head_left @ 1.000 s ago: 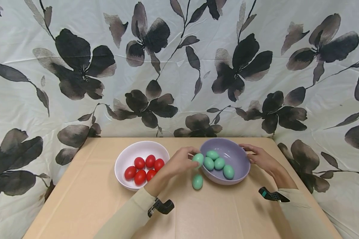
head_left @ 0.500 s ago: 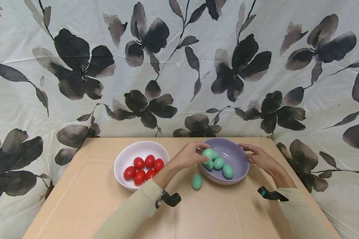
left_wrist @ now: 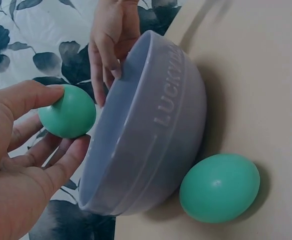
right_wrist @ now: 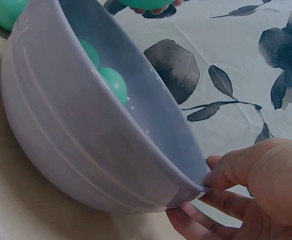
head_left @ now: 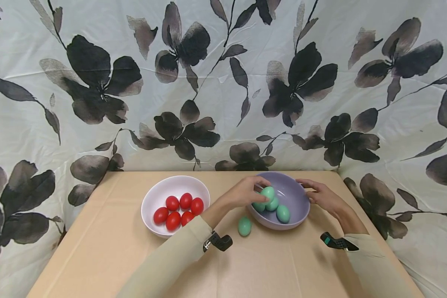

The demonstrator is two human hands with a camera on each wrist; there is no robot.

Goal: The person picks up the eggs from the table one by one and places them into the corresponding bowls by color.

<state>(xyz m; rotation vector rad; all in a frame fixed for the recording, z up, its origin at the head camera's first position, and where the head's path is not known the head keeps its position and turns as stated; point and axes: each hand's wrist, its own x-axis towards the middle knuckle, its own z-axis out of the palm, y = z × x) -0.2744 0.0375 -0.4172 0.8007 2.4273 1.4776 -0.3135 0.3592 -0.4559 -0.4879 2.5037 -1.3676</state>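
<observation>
My left hand (head_left: pixel 246 192) pinches a green egg (left_wrist: pixel 68 112) between thumb and fingertips, over the left side of the purple bowl (head_left: pixel 297 200). Several green eggs (head_left: pixel 282 214) lie inside that bowl, some partly hidden by the held one. At the bowl's right edge, my right hand (head_left: pixel 325 199) grips the rim, thumb on the inner side and fingers outside, as the right wrist view shows. Another green egg (left_wrist: pixel 220 188) rests on the table beside the bowl, below my left hand in the head view.
To the left stands a pinkish-white bowl (head_left: pixel 150 200) holding several red eggs (head_left: pixel 173 221), partly behind my left forearm. A floral cloth (head_left: pixel 223 82) hangs behind the far edge of the table (head_left: pixel 260 269).
My left hand has carried the green egg rightward, from the bowl's left rim to over its inside. My right hand has stayed at the rim.
</observation>
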